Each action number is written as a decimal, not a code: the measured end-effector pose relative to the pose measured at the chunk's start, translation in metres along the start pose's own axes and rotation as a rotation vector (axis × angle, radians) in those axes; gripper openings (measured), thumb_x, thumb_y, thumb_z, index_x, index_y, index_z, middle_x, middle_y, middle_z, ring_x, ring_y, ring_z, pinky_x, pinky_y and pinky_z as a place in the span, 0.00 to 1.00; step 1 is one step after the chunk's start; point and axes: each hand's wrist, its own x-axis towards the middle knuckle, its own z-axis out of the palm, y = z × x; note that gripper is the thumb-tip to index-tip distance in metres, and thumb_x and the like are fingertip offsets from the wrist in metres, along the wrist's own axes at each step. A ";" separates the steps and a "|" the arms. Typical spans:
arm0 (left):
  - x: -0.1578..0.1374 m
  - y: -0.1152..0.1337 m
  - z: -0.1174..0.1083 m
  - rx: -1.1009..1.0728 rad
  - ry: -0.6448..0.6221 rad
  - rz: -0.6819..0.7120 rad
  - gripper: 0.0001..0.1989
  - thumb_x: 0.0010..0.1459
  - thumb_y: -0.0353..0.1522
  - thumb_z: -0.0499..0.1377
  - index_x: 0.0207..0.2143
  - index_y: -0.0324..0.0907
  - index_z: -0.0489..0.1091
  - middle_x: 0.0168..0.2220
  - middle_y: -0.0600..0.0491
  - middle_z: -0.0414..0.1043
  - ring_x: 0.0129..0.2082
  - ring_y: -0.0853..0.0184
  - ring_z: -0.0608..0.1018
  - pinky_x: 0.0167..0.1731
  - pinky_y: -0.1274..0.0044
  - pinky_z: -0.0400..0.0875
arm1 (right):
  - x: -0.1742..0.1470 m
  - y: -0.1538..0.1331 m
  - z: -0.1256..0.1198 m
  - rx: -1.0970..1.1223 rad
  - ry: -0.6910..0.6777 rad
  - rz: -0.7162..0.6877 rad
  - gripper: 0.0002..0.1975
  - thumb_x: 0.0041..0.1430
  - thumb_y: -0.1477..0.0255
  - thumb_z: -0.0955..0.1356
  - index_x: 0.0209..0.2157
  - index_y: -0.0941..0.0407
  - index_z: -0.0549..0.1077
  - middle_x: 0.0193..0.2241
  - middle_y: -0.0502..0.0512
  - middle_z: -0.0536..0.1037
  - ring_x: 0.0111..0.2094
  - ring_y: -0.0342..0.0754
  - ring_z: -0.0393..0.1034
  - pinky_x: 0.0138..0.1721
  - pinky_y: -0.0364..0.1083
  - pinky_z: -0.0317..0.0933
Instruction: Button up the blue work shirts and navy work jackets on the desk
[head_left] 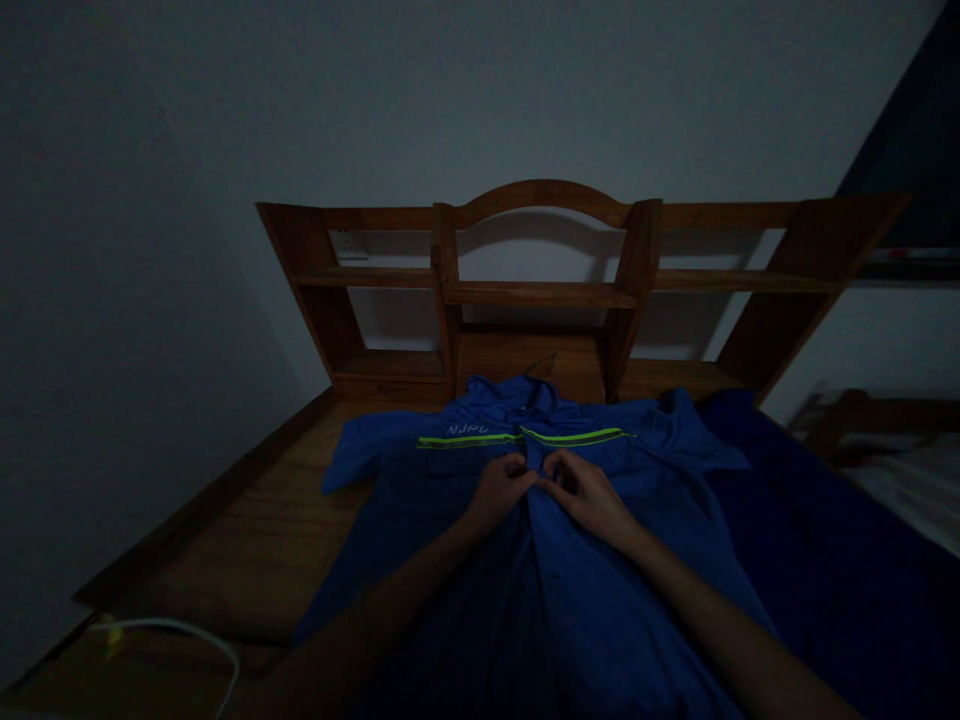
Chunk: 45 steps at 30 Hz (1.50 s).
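A blue short-sleeved shirt [600,600] lies spread out, its collar toward the wooden headboard, with a bright yellow-green stripe across the chest and pale lettering on the left side. Just below the stripe, my left hand [501,490] pinches the edge of the front placket. My right hand [589,492] meets it there, thumb and fingers closed on the other side of the same opening. The fingertips of both hands nearly touch. Whatever small part of the placket sits between them is too dark to make out.
A wooden headboard with shelves [540,293] stands against the wall behind the shirt. Bare wooden boards [277,520] show at the left, with a white cable [187,628] near the front corner. Dark blue cloth [817,560] covers the right side. A wall socket [348,245] is behind the shelf.
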 end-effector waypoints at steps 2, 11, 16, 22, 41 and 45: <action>0.000 0.001 0.000 -0.034 -0.009 -0.013 0.05 0.46 0.30 0.55 0.21 0.38 0.65 0.22 0.58 0.64 0.25 0.72 0.68 0.27 0.81 0.60 | 0.000 -0.001 -0.001 -0.003 0.004 0.009 0.06 0.55 0.69 0.66 0.36 0.54 0.67 0.29 0.48 0.71 0.26 0.41 0.65 0.28 0.41 0.59; -0.002 0.011 -0.001 -0.118 -0.032 -0.038 0.05 0.46 0.30 0.56 0.21 0.38 0.68 0.21 0.57 0.65 0.24 0.72 0.68 0.25 0.82 0.61 | 0.000 -0.002 -0.002 -0.023 0.016 0.025 0.08 0.52 0.75 0.64 0.37 0.54 0.68 0.26 0.47 0.73 0.24 0.41 0.67 0.27 0.40 0.59; -0.003 0.013 0.000 -0.160 -0.036 -0.059 0.05 0.46 0.30 0.56 0.21 0.38 0.68 0.20 0.58 0.65 0.23 0.73 0.68 0.25 0.82 0.60 | 0.000 -0.002 -0.002 -0.046 0.017 0.030 0.10 0.51 0.76 0.64 0.37 0.54 0.68 0.24 0.46 0.72 0.24 0.41 0.67 0.27 0.40 0.59; -0.003 0.011 0.000 -0.230 -0.062 -0.036 0.04 0.45 0.30 0.58 0.23 0.38 0.69 0.23 0.57 0.69 0.27 0.70 0.72 0.30 0.80 0.64 | 0.000 -0.002 -0.004 -0.045 0.017 0.025 0.10 0.51 0.77 0.63 0.37 0.54 0.69 0.25 0.47 0.72 0.25 0.41 0.67 0.28 0.40 0.59; -0.002 0.007 0.002 -0.217 -0.065 0.022 0.02 0.44 0.28 0.59 0.24 0.38 0.68 0.25 0.56 0.70 0.28 0.70 0.73 0.30 0.80 0.65 | 0.000 0.001 -0.005 -0.005 -0.051 0.000 0.10 0.52 0.76 0.64 0.38 0.54 0.65 0.24 0.45 0.68 0.24 0.40 0.65 0.27 0.40 0.58; -0.001 0.006 0.002 -0.226 -0.069 0.034 0.02 0.44 0.27 0.58 0.25 0.38 0.68 0.25 0.56 0.69 0.29 0.70 0.72 0.32 0.80 0.65 | 0.000 0.000 -0.005 -0.001 -0.056 -0.004 0.10 0.52 0.76 0.64 0.38 0.54 0.65 0.25 0.45 0.69 0.25 0.40 0.65 0.28 0.40 0.58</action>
